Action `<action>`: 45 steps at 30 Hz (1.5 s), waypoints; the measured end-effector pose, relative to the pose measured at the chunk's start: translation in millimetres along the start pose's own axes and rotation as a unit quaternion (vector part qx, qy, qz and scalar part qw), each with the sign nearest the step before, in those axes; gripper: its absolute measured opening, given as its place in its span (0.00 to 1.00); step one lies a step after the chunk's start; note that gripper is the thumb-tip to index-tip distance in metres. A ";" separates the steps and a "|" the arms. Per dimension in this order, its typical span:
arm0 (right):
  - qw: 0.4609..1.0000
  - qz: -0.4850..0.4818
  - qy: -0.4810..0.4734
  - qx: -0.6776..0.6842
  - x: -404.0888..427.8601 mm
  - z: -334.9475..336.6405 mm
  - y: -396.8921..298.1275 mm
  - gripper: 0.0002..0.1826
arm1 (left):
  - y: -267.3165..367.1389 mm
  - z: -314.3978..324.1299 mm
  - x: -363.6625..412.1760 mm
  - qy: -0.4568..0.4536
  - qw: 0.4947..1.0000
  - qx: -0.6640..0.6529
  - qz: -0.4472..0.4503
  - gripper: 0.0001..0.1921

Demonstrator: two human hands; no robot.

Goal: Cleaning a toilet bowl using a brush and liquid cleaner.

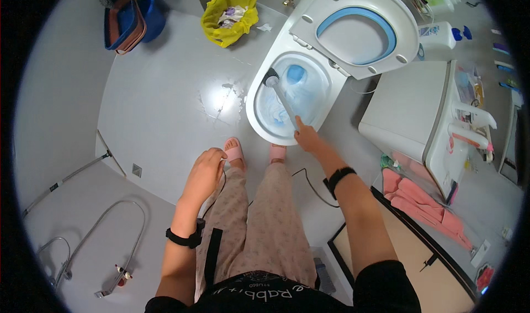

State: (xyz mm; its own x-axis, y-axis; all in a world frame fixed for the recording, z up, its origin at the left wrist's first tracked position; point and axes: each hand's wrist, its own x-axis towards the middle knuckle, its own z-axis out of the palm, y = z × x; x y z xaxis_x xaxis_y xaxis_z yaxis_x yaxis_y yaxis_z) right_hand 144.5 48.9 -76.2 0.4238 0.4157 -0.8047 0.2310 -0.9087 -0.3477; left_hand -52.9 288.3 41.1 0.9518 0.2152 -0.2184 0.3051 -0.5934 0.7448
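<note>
My right hand (pixel 306 137) grips the light grey handle of a toilet brush (pixel 284 99), its index finger stretched along the handle. The dark bristle head rests against the left inner wall of the toilet bowl (pixel 319 93). Blue-tinted water (pixel 295 74) lies at the drain, and blue streaks run down the bowl. The toilet seat (pixel 408 27), with a blue inner ring, is raised. My left hand (pixel 208 170) hovers above the floor by my pink slipper (pixel 234 150), fingers curled together; its palm side is hidden, so whether it holds anything cannot be told.
A yellow-lined waste bin (pixel 210 21) stands left of the toilet, near blue buckets (pixel 155 21). A white washing machine (pixel 403 101) is at right, with bottles (pixel 472 116) on top. Wet patches mark the floor (pixel 174 93). A dark cable (pixel 316 193) runs by my legs.
</note>
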 end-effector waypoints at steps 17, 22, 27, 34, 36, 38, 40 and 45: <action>0.996 -0.038 -0.016 0.082 1.2 34.1 20.3 0.31 | 99.9 87.5 25.9 0.061 0.998 0.020 0.000 0.06; 0.974 -0.046 -0.085 0.205 -38.8 87.1 33.9 0.30 | 114.2 96.2 22.8 0.102 0.994 0.029 -0.007 0.06; 0.912 -0.001 0.045 0.409 34.1 23.0 5.5 0.20 | 114.6 106.7 23.9 0.102 0.994 0.028 -0.022 0.05; 0.871 0.005 -0.073 0.486 2.8 8.7 -9.1 0.09 | 100.6 102.0 -6.9 0.116 0.989 0.031 -0.083 0.03; 0.882 0.004 -0.090 0.463 -7.6 12.2 -5.6 0.12 | 101.3 105.7 -6.0 0.133 0.988 0.030 -0.075 0.03; 0.871 -0.004 -0.115 0.477 -9.2 9.8 -5.5 0.17 | 99.8 107.7 -10.7 0.148 0.986 0.032 -0.074 0.04; 0.875 0.012 -0.063 0.479 14.1 -13.5 -4.4 0.16 | 101.4 109.0 -8.6 0.129 0.988 0.036 -0.076 0.04; 0.812 0.024 -0.039 0.583 60.0 -69.3 28.0 0.05 | 107.1 109.6 -3.4 0.142 0.987 0.017 -0.072 0.04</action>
State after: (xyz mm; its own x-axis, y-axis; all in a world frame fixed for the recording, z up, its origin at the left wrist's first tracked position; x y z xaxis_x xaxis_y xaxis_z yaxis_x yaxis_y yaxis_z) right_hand 237.2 51.1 -100.9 0.3410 0.4156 -0.8432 -0.7882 -0.3624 -0.4973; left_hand -20.0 139.0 52.5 0.8531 0.5049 -0.1320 0.4422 -0.5651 0.6965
